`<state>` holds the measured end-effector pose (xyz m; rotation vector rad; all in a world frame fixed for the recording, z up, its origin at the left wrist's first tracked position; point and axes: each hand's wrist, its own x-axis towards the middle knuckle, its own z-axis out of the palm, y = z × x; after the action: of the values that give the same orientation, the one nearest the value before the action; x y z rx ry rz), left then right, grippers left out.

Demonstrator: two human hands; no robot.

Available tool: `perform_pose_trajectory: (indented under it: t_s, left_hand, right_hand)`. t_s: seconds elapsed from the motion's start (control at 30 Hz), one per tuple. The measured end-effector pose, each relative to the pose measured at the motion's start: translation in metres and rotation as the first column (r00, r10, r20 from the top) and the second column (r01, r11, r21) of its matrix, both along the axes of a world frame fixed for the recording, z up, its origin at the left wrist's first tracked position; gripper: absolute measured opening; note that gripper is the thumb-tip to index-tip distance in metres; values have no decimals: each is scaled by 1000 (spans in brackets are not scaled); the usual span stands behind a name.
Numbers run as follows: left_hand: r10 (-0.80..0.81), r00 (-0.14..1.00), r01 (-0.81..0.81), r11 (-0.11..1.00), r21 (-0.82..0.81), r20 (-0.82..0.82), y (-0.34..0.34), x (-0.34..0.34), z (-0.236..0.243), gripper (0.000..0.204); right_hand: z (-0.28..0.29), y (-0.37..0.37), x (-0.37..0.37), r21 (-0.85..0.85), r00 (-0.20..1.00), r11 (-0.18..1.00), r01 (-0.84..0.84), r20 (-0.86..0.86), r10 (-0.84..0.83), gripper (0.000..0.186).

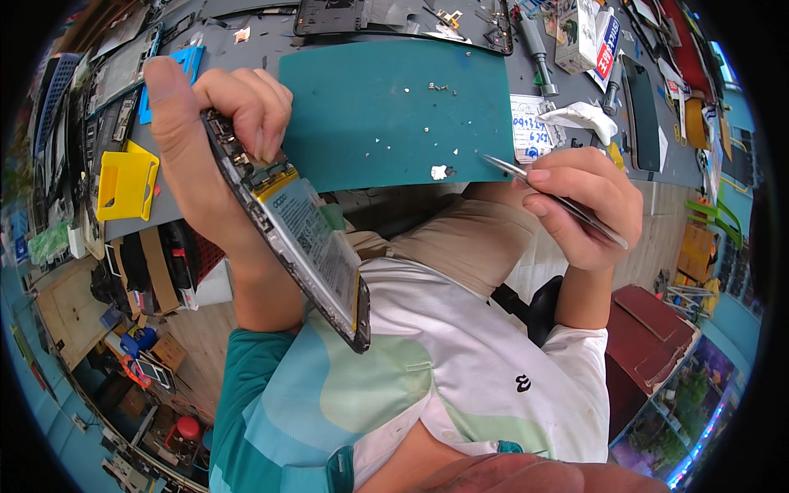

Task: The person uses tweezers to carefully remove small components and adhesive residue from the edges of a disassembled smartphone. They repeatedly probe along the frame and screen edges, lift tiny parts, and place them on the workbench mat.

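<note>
My left hand (222,123) grips an opened smartphone (308,234) by its upper end, fingers curled over the top. The phone is tilted, its inside facing up, with a large battery and the exposed board near my fingers in sight. Between the fingers and thumb of my right hand (588,205) is a pair of silver tweezers (567,203), its tip pointing left over the near right edge of a green work mat (370,107). Several tiny parts lie on that mat, among them a small silvery piece (442,172) by the near edge.
Yellow plastic holder (127,185) and stacked phone parts stand at the left. A dark phone frame (403,20) lies behind the mat. To the right are a grey screwdriver-like tool (538,57), crumpled white tissue (583,119), a written label (530,131) and a dark phone (641,111).
</note>
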<state>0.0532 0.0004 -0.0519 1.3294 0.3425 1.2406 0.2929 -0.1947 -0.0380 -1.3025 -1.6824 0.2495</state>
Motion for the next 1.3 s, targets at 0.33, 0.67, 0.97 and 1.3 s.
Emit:
perform_pose_trajectory:
  t_s: [0.33,0.67,0.97,1.3]
  left_hand:
    - [23,1000,-23,1000,-14,-5,-3,2,2,66]
    - [30,999,-30,999,-15,-10,-3,2,2,66]
    - [2,1000,-2,1000,-12,4,-2,1,1,66]
    - [-12,1000,12,1000,17,-1,0,0,0,66]
  right_hand:
    - [-1,4,4,23,997,998,-54,52,53,34]
    - [0,5,1,26,994,999,-23,109,20,34]
    - [3,6,-3,39,989,999,4,150,-10,33]
    - [0,2,-3,0,995,999,34,95,-33,30]
